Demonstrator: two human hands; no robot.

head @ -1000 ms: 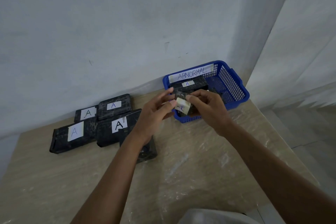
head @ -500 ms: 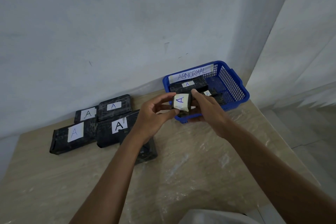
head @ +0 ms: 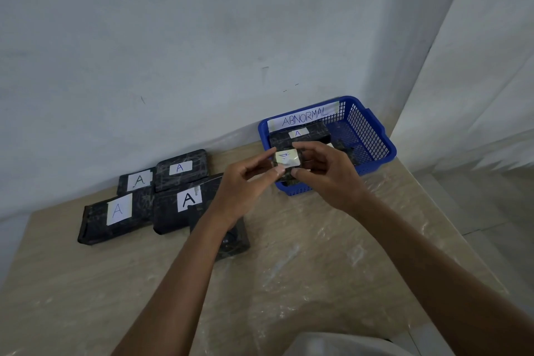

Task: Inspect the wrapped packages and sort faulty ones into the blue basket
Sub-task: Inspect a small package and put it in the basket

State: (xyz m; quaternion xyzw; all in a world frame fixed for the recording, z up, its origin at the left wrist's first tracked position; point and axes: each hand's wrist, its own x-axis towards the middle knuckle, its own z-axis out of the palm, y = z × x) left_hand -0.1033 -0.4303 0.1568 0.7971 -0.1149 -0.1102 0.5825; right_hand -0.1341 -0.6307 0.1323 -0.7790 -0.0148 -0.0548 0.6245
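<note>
A small black wrapped package (head: 286, 161) with a white "A" label is held in the air just in front of the blue basket (head: 372, 136). My left hand (head: 245, 185) pinches its left side and my right hand (head: 326, 173) grips its right side. The basket carries an "ABNORMAL" sign and holds a black package (head: 300, 134) with an "A" label, plus more dark packages partly hidden behind my right hand.
Several black wrapped packages with "A" labels (head: 187, 199) lie in a cluster at the table's back left by the wall. Another dark package (head: 234, 240) lies under my left forearm. The beige table (head: 289, 283) has a plastic cover; its right edge drops to the floor.
Both hands have turned the small package, so its label now faces up and sideways. The hands stayed in front of the basket.
</note>
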